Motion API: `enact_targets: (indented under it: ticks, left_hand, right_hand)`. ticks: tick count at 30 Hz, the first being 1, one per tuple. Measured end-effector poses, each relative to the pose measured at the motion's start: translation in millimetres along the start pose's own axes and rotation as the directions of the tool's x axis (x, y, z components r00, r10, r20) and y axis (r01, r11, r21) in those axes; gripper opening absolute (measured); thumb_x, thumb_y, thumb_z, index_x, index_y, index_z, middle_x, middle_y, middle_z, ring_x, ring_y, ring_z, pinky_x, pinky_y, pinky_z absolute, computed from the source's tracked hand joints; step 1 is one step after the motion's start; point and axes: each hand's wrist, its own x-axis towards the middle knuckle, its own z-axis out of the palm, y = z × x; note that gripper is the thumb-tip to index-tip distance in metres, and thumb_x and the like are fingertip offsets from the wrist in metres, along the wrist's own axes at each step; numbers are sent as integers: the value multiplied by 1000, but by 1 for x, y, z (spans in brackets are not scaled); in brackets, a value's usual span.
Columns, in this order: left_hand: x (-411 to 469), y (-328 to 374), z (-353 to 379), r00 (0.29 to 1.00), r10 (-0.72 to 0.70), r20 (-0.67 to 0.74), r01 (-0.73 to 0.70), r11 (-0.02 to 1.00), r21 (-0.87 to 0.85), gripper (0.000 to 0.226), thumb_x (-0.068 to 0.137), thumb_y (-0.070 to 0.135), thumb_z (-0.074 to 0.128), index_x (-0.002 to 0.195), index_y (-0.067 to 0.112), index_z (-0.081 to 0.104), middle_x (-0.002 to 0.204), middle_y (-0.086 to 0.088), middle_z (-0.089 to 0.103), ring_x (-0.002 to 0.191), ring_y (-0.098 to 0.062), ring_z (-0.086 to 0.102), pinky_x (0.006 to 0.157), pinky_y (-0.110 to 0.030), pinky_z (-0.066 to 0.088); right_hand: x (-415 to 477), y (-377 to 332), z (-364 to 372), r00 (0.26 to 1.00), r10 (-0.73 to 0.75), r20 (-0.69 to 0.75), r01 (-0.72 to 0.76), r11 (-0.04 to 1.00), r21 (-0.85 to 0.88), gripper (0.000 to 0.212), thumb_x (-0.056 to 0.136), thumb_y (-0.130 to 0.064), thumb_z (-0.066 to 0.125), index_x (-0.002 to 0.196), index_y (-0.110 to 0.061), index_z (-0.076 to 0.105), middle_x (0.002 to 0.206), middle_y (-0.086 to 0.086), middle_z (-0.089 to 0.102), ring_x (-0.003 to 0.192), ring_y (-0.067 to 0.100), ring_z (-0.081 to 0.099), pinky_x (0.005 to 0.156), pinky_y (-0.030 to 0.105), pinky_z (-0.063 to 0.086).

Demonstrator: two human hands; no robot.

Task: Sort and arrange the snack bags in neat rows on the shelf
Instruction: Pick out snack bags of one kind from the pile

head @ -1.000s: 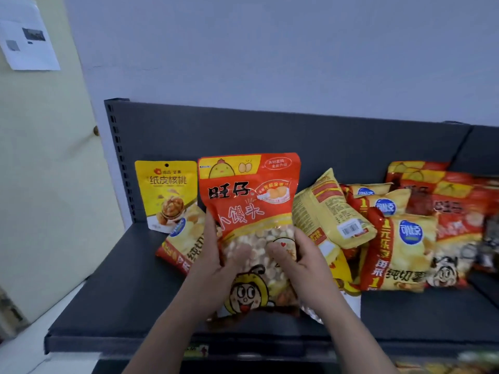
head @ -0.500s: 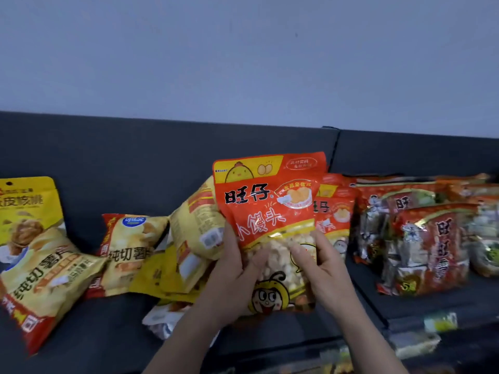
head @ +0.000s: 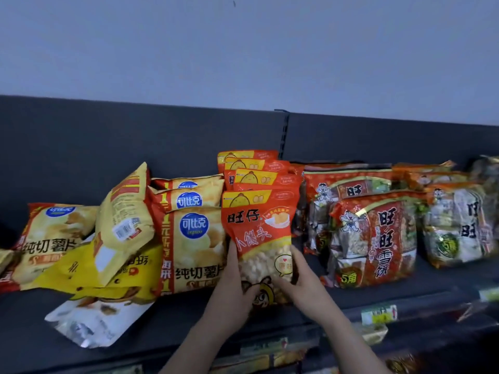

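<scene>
Orange is the colour to follow. In the head view, the orange bag (head: 259, 233) that you held one second ago over the left part of the shelf (head: 32, 344), in front of the loose yellow packs, is now further to the right. Half a second ago it was in the air, on the way. Now it stands upright at the front of the row of matching orange bags (head: 253, 168). Its bottom edge seems to reach the shelf board, but your hands hide it, so I cannot say for sure. Your left hand (head: 232, 290) grips its lower left edge and your right hand (head: 305, 282) grips its lower right edge, with the fingers curled round the sides. You have not let it go yet.

For the task, this means one bag has joined its own kind. It stands between the chip bags (head: 194, 238), just beside it on the left, and the red cracker bags (head: 375, 238) on the right. I judge this step nearly finished: only the release remains, and perhaps a small push back.

The work that remains is on the left side. One tilted yellow bag (head: 124, 211) leans against the chip row, and a fallen bag (head: 97, 317) lies flat near the front edge. These need places next.
</scene>
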Motion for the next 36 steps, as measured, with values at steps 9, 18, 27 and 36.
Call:
enact_targets:
  ticks: [9,18,27,36]
  left_hand:
    - [3,-13,19,988,39,-147,-5,975,222,117,92,14,61,124,58,-43,145,3,45,114,-13,56,79,-19,41]
    - [-3,-11,19,985,-33,-169,97,920,380,110,94,26,59,135,44,-41,125,-2,57,92,-15,63,68,-23,46]
    - [-23,10,-24,936,171,-308,38,820,571,54,92,35,61,142,25,43,124,8,59,106,-13,59,79,-23,48]
    - [-51,-26,-89,859,188,-477,201,732,651,34,73,27,83,102,14,72,83,1,70,73,-23,67,54,-31,52]
  right_hand:
    - [11,10,4,998,-1,-64,-8,991,-132,94,84,-22,74,150,-39,9,131,-17,46,120,4,46,91,21,43]
    - [5,23,8,985,-57,-160,1,944,-330,78,82,-44,72,145,-31,29,136,-11,45,127,10,43,100,30,43]
    - [-16,-20,10,931,-284,-229,76,765,-640,44,87,-42,65,124,-18,57,119,-3,57,109,16,52,90,29,48]
    - [-7,-72,95,866,-499,-33,381,699,-605,37,82,-32,73,115,-16,66,104,-4,66,95,15,61,81,28,52]
